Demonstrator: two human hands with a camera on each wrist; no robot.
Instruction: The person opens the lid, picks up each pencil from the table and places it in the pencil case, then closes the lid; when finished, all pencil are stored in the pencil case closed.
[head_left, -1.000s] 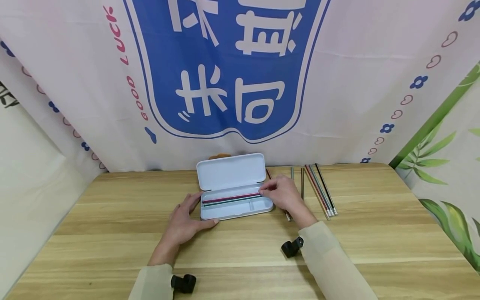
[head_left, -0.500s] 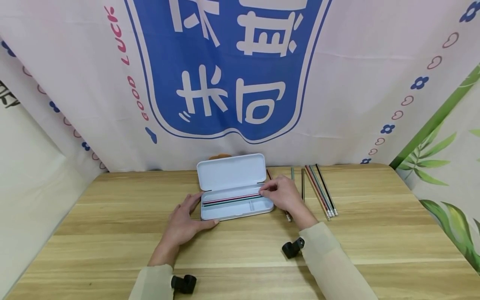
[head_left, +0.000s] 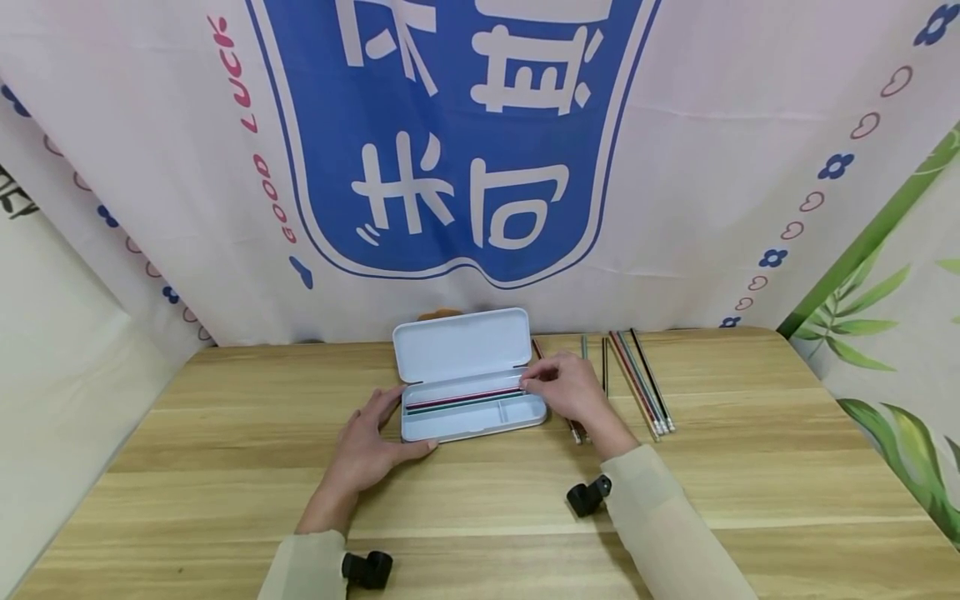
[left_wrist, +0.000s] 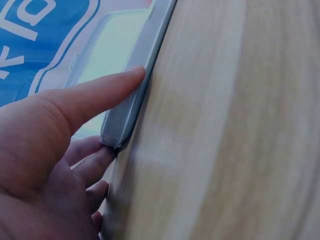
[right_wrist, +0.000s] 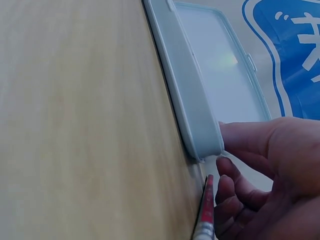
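A pale blue pencil case (head_left: 459, 431) lies with its lid (head_left: 463, 346) raised at the back. Inside, a red pencil (head_left: 461, 397) and a green pencil (head_left: 457, 405) lie lengthwise, side by side. My left hand (head_left: 363, 442) holds the case's left end, thumb along the front wall, fingers round the corner; the left wrist view shows the thumb (left_wrist: 107, 95) against the case's side. At the right end, my right hand (head_left: 567, 387) pinches the red pencil's end between thumb and index finger. In the right wrist view those fingertips are partly hidden behind the case wall (right_wrist: 192, 105).
Several pencils (head_left: 639, 379) lie on the wooden table (head_left: 480, 517) right of the case. A black pencil (head_left: 605, 367) lies nearer, and a red-barrelled pencil (right_wrist: 207, 202) lies under my right hand. A printed cloth (head_left: 690, 208) hangs behind the table.
The red pencil's left end has come down slightly, closer to the green pencil. Both hands have stayed almost where they were.
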